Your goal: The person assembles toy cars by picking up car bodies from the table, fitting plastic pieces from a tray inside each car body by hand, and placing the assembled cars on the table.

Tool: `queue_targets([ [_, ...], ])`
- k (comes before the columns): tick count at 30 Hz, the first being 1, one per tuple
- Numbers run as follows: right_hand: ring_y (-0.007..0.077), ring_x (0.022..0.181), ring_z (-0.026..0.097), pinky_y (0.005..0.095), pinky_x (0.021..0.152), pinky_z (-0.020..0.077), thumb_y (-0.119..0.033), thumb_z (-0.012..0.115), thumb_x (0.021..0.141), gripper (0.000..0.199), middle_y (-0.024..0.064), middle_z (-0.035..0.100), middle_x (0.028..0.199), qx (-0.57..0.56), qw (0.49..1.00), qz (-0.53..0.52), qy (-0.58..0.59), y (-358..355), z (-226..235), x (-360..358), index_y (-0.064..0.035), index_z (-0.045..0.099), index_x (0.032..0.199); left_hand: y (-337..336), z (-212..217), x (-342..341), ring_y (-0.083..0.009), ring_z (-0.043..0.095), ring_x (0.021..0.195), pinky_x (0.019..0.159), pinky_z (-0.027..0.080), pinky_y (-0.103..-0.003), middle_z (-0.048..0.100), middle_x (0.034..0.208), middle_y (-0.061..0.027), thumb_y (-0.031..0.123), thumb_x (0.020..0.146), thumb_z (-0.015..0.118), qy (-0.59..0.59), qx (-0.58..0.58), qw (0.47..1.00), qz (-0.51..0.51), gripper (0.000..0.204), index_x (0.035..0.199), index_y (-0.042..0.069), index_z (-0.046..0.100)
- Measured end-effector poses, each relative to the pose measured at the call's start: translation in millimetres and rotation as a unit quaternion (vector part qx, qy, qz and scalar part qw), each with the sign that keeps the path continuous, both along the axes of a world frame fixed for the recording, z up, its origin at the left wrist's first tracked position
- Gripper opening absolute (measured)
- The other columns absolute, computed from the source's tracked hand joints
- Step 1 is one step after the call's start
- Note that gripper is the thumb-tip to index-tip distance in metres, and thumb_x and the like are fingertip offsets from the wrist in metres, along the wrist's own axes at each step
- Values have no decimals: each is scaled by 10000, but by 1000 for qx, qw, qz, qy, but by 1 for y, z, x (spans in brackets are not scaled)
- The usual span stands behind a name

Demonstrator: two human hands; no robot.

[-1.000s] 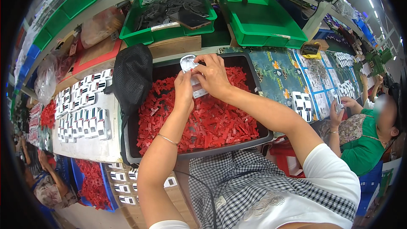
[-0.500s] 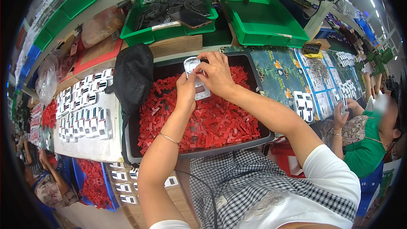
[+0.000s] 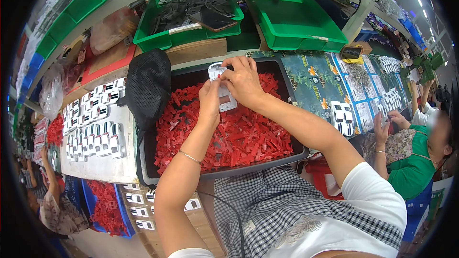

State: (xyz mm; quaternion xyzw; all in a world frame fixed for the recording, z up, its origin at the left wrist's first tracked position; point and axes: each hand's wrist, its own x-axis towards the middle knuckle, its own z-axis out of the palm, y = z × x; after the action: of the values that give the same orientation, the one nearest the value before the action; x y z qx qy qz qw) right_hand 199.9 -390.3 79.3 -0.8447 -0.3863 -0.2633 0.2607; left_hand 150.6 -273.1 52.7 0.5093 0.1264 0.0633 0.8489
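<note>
Above the black tray (image 3: 300, 155), both my hands meet at a white plastic casing (image 3: 231, 105) with a rectangular window and a looped upper end. My left hand (image 3: 209, 101) is closed on its left side, thumb up near the middle. From the right, my right hand (image 3: 246, 82) has its thumb and fingers pinched over the upper part. A small red plastic piece (image 3: 219, 76) shows at the fingertips; the rest of it is hidden. Loose red plastic pieces (image 3: 239, 144) cover the tray's bottom beneath my wrists.
Rows of white casings (image 3: 101, 136) lie on a board at left, beside a black mesh bag (image 3: 149, 83). Behind stand a green bin of dark parts (image 3: 160, 41) and another green bin (image 3: 301, 45). A co-worker in green (image 3: 412, 167) sits at right.
My hands stay at the casing with only slight finger movement; the red piece shows a little more clearly. At right, the co-worker's hands have shifted, and a person at far left has raised an arm.
</note>
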Motion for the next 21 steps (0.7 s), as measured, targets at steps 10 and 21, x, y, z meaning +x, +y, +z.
queue_targets([
  [10,177,919,573,317,791,489,-102,702,704,574,124,561,1119,185,884,132,409,-3,-2,18,12,492,1226,4,-9,3,-89,572,671,593,467,-241,613,833,-31,131,938,493,-44,88,995,31,165,1003,9,582],
  [21,113,726,613,260,654,509,-59,680,712,354,92,642,842,252,856,138,429,-1,-9,24,74,569,1021,-1,4,-2,-79,530,590,478,421,-257,594,712,-49,137,886,552,-66,268,957,85,170,883,-29,587],
])
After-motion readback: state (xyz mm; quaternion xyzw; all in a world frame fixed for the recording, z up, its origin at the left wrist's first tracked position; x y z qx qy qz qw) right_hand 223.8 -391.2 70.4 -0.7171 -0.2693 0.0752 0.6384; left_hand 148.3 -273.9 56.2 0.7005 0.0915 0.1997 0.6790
